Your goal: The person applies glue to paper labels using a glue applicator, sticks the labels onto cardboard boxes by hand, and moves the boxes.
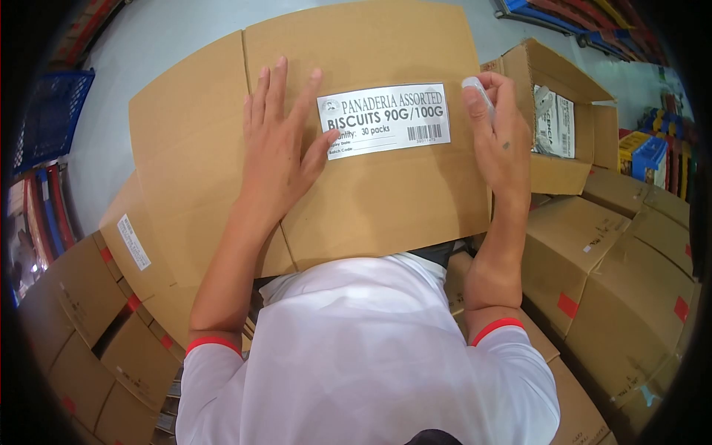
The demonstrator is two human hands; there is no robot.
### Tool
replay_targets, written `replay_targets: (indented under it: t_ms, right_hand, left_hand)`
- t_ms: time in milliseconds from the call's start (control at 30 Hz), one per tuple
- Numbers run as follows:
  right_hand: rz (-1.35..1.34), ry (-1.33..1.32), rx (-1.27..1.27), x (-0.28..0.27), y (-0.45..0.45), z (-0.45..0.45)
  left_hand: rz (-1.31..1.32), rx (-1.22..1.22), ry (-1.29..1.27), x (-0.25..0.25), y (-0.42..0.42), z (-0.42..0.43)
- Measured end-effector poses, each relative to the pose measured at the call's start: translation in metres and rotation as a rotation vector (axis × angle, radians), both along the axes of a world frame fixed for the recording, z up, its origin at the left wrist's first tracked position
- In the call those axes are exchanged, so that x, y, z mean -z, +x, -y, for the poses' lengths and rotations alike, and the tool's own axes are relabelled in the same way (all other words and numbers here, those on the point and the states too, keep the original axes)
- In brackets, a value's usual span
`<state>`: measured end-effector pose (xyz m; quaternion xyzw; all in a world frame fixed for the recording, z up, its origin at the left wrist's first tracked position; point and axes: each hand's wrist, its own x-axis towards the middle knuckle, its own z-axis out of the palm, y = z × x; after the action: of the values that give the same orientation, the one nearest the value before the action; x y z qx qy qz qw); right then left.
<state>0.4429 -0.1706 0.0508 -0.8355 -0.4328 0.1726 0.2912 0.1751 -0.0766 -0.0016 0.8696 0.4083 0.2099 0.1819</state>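
A flat brown cardboard piece lies in front of my body. On it is a white printed label reading "PANADERIA ASSORTED BISCUITS 90G/100G". My left hand lies on the cardboard with fingers spread, its thumb over the label's left edge. To the right of the label, my right hand is closed around a small whitish object, most of which its fingers hide. A second, smaller label is on cardboard at the left.
An open carton with printed labels inside stands at the right. Brown boxes are at the lower right, and more boxes at the lower left. A blue crate is at the far left.
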Motion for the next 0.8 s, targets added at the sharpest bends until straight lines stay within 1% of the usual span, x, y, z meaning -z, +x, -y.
replay_targets:
  t_ms: [33, 67, 100, 133, 167, 200, 267, 300, 367, 467, 500, 533, 567, 633, 700, 733, 767, 800]
  right_hand:
    - [-0.003, 0.096, -0.043, 0.002, -0.005, 0.000]
    - [-0.007, 0.193, -0.086, 0.004, -0.010, -0.001]
    - [-0.007, 0.193, -0.087, 0.007, -0.016, -0.002]
    - [0.098, 0.225, -0.131, 0.010, -0.023, -0.004]
    - [0.201, 0.254, -0.179, 0.014, -0.027, -0.005]
    - [0.200, 0.253, -0.186, 0.018, -0.028, -0.005]
    - [0.386, 0.201, -0.273, 0.025, -0.027, -0.006]
    - [0.391, 0.203, -0.281, 0.027, -0.025, -0.005]
    - [0.416, 0.105, -0.244, 0.029, -0.022, -0.002]
    - [0.397, 0.065, -0.239, 0.031, -0.022, -0.003]
    - [0.397, 0.068, -0.245, 0.032, -0.028, -0.006]
    - [0.408, 0.097, -0.307, 0.034, -0.039, -0.010]
    - [0.420, 0.126, -0.365, 0.035, -0.054, -0.015]
    - [0.348, 0.173, -0.504, 0.036, -0.095, -0.030]
    - [0.267, 0.242, -0.654, 0.049, -0.131, -0.046]
    - [0.267, 0.243, -0.649, 0.048, -0.141, -0.051]
    - [0.257, 0.179, -0.666, 0.044, -0.147, -0.056]
    - [0.250, 0.113, -0.682, 0.041, -0.149, -0.059]
  left_hand:
    - [-0.081, 0.043, 0.036, -0.001, -0.003, 0.002]
    - [-0.081, 0.044, 0.035, 0.000, -0.004, 0.005]
    - [-0.150, 0.053, 0.050, 0.004, -0.005, 0.009]
    - [-0.219, 0.059, 0.065, 0.006, -0.007, 0.010]
    - [-0.220, 0.053, 0.062, 0.007, -0.008, 0.011]
    - [-0.222, 0.049, 0.048, 0.006, -0.008, 0.012]
    - [-0.219, 0.042, 0.032, 0.006, -0.009, 0.013]
    - [-0.217, 0.042, 0.036, 0.007, -0.009, 0.012]
    - [-0.213, 0.032, 0.039, 0.008, -0.011, 0.011]
    - [-0.217, 0.059, 0.036, 0.010, -0.014, 0.010]
    - [-0.048, 0.026, -0.008, 0.011, -0.014, 0.009]
    - [0.121, -0.004, -0.050, 0.013, -0.014, 0.007]
    - [0.119, -0.002, -0.048, 0.015, -0.014, 0.004]
    - [0.464, -0.024, -0.188, 0.018, -0.016, -0.004]
    - [0.501, -0.041, -0.207, 0.014, -0.017, -0.007]
    - [0.537, -0.063, -0.230, 0.013, -0.018, -0.008]
    - [0.535, -0.057, -0.229, 0.014, -0.022, -0.009]
    - [0.481, -0.044, -0.204, 0.015, -0.026, -0.009]
